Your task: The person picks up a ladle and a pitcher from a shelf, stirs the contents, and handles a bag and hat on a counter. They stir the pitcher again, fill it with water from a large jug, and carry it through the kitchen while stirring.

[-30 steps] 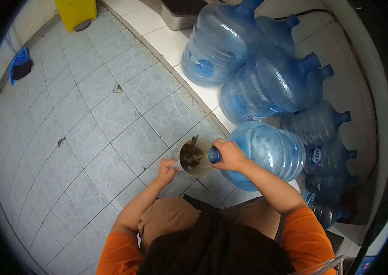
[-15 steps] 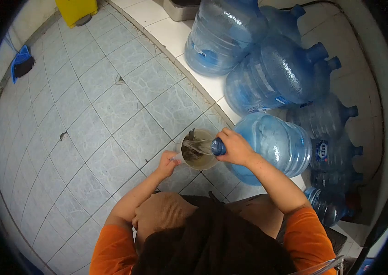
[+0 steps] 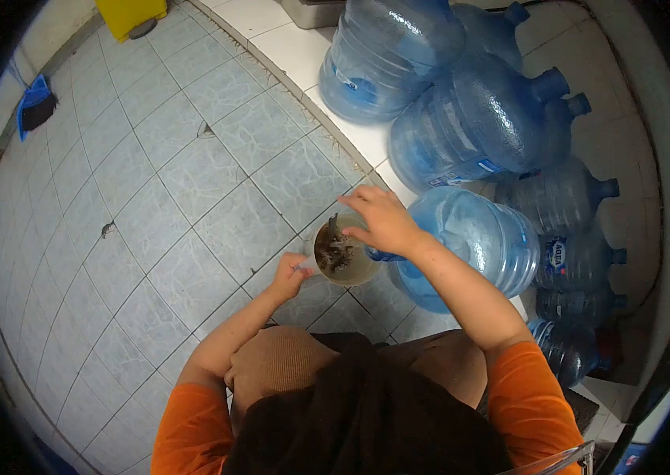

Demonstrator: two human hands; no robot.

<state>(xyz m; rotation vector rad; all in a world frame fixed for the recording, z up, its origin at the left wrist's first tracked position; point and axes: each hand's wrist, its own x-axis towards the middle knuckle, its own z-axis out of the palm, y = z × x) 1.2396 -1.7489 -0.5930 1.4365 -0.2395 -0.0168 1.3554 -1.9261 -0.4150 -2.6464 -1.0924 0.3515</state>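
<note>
My left hand is closed on the light handle of a round container. Inside the container are murky water and something dark. A blue water jug lies tilted on the right, its mouth against the container's right side. Above the jug's neck and the container's right rim is my right hand, fingers spread and holding nothing. It partly hides the neck.
Several blue jugs stand or lie on a white tiled ledge at the right. A blue brush is at the far left. A yellow object stands on the tiled floor.
My right hand has let go of the jug's neck and moved slightly up and left, its fingers opening. The stream of water seen earlier no longer shows.
</note>
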